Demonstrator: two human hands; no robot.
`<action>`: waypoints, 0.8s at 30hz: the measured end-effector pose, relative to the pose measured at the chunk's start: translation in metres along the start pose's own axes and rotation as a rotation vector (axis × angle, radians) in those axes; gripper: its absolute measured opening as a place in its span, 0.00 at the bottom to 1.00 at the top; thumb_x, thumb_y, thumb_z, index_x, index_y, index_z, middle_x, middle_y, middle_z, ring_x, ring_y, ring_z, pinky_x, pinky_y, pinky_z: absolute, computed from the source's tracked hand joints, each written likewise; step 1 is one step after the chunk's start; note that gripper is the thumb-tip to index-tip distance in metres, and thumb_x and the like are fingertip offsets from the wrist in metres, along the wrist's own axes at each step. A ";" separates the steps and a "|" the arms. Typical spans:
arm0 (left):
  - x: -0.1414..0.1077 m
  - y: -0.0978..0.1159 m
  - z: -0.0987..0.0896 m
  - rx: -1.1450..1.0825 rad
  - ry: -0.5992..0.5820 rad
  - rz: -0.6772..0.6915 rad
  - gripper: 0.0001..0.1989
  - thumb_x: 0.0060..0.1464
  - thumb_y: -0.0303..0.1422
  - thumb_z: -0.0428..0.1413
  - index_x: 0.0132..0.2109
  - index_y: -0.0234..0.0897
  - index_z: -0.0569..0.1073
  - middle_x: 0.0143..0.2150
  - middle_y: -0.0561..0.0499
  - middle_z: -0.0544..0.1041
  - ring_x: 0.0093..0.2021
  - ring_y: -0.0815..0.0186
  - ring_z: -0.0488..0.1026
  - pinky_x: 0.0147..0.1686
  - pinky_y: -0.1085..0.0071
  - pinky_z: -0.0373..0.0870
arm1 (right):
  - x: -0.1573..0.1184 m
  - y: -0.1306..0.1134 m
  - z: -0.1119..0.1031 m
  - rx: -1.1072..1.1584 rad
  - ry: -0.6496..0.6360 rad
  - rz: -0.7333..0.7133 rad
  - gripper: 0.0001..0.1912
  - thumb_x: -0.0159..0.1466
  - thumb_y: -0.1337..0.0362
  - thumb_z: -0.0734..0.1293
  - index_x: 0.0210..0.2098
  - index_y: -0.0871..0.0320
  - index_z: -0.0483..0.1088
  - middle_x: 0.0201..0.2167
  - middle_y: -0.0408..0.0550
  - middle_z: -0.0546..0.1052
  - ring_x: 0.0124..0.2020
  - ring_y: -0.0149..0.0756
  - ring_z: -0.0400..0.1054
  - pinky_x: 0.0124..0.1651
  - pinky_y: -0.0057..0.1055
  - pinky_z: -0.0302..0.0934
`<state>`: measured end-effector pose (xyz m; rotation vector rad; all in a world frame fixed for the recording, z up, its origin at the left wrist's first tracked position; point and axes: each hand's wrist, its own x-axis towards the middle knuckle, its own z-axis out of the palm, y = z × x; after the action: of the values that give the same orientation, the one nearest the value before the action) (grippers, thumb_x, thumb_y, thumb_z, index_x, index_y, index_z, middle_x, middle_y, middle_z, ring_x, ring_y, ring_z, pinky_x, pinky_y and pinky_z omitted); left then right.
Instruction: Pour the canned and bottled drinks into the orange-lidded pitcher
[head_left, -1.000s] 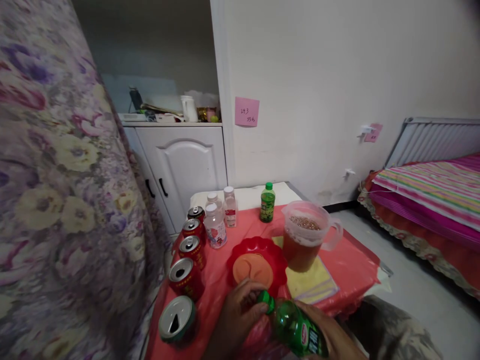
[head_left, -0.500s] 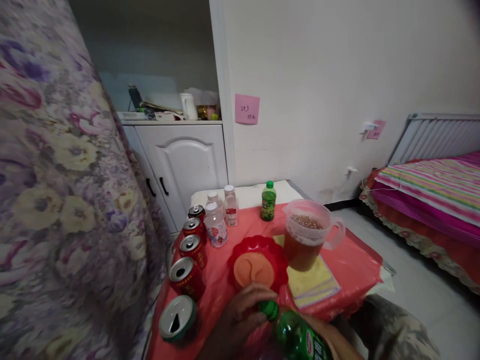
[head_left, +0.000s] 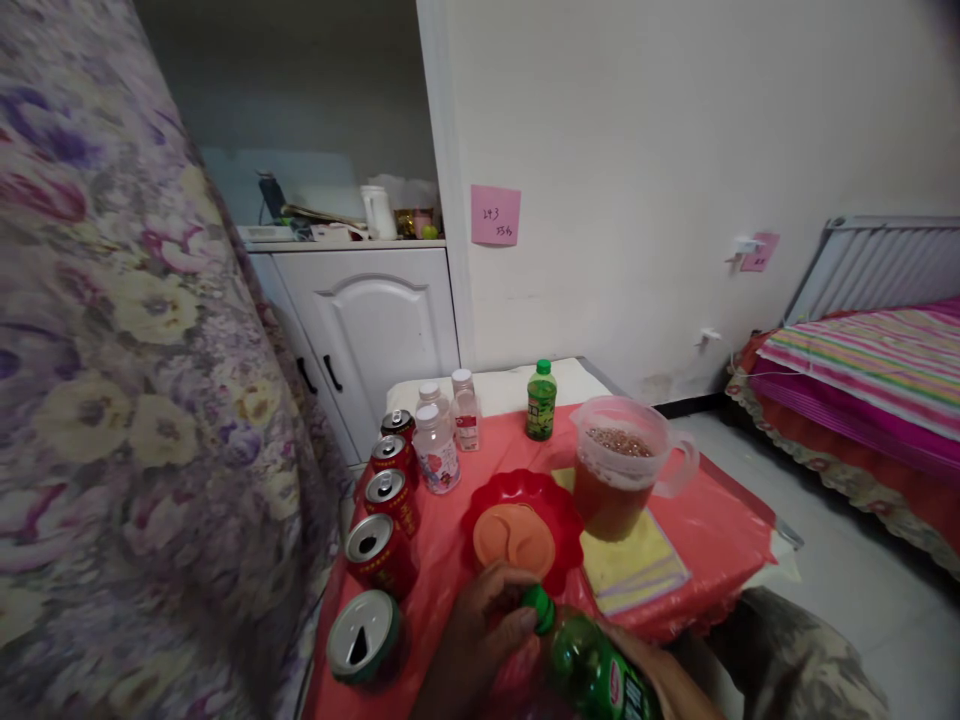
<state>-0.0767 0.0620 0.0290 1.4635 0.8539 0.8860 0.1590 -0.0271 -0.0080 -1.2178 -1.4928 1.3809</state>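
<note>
A green plastic bottle (head_left: 589, 662) with a dark label lies tilted at the near edge of the table, its neck pointing up and left. My right hand (head_left: 664, 675) is wrapped round its body from the right, with most of its fingers hidden. At the neck, the thumb and forefinger of my left hand (head_left: 480, 635) are closed on the green cap (head_left: 538, 607). Just beyond the cap is a red scalloped dish (head_left: 566, 525) holding a round orange divided piece (head_left: 517, 540). To the right, a clear plastic jug (head_left: 615, 480) of brown foamy liquid stands on a folded yellow cloth (head_left: 637, 575).
Along the left stand several red cans (head_left: 381, 555) and an open green can (head_left: 365, 637). Behind them are clear jars with white lids (head_left: 437, 450). A small green bottle (head_left: 541, 402) stands at the back. Floral curtain (head_left: 150, 400) hangs left; a bed (head_left: 862, 400) is at right.
The whole scene sits slightly further right in view. My left thumb and forefinger have shifted a little round the cap, which now shows more plainly. My right hand keeps its hold on the bottle.
</note>
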 end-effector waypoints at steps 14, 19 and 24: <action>-0.004 0.005 -0.002 -0.059 0.005 -0.003 0.13 0.49 0.33 0.64 0.43 0.40 0.81 0.46 0.47 0.81 0.49 0.53 0.75 0.49 0.61 0.70 | 0.014 -0.001 0.007 0.033 0.019 -0.011 0.40 0.54 0.36 0.71 0.60 0.51 0.74 0.60 0.55 0.77 0.63 0.58 0.69 0.68 0.49 0.58; -0.003 0.002 -0.004 -0.087 0.049 -0.033 0.21 0.45 0.36 0.67 0.49 0.40 0.80 0.50 0.43 0.81 0.51 0.50 0.75 0.50 0.59 0.69 | 0.023 0.043 0.004 -0.027 0.019 0.041 0.49 0.45 0.31 0.72 0.59 0.52 0.75 0.60 0.57 0.77 0.63 0.63 0.68 0.67 0.52 0.58; -0.003 0.002 -0.002 -0.103 0.093 -0.097 0.17 0.43 0.33 0.67 0.43 0.38 0.81 0.40 0.46 0.82 0.44 0.53 0.76 0.47 0.59 0.70 | 0.030 0.060 0.003 -0.063 -0.010 0.070 0.54 0.41 0.29 0.72 0.61 0.52 0.74 0.62 0.59 0.75 0.64 0.66 0.66 0.67 0.53 0.57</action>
<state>-0.0795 0.0603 0.0308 1.2892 0.9269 0.9174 0.1572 -0.0013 -0.0701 -1.3150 -1.5243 1.3967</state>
